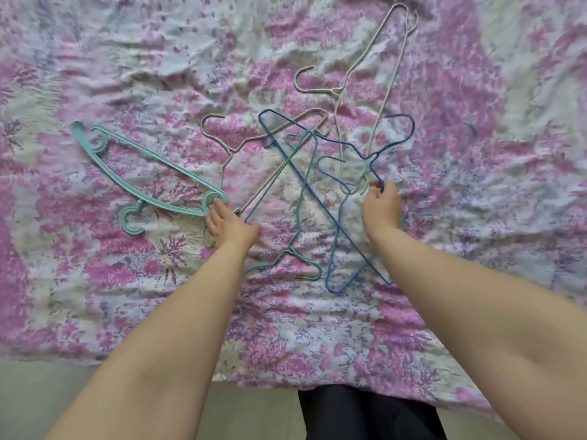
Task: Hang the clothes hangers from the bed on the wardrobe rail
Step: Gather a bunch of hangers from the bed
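Pink-and-white flowered bedspread (133,312) covers the bed, creased all over, with pale floor showing beyond its near edge. Toward the bed's left side lies a teal plastic hanger (149,169), flat, its hook pointing at the near edge. The left hand (227,228) reaches over the near edge, fingers stretched out, fingertips touching the teal hanger's rounded right end; it grips nothing. At the middle of the bed, wire hangers lie crossed in a tangle: a pinkish wire hanger (222,144), a green wire hanger (300,204) and a blue wire hanger (320,201). A cream wire hanger (359,61) stretches toward the far edge. The right hand (381,206) pinches blue wire beside the tangle's right side. Dark trousers (365,414) show below the near edge.
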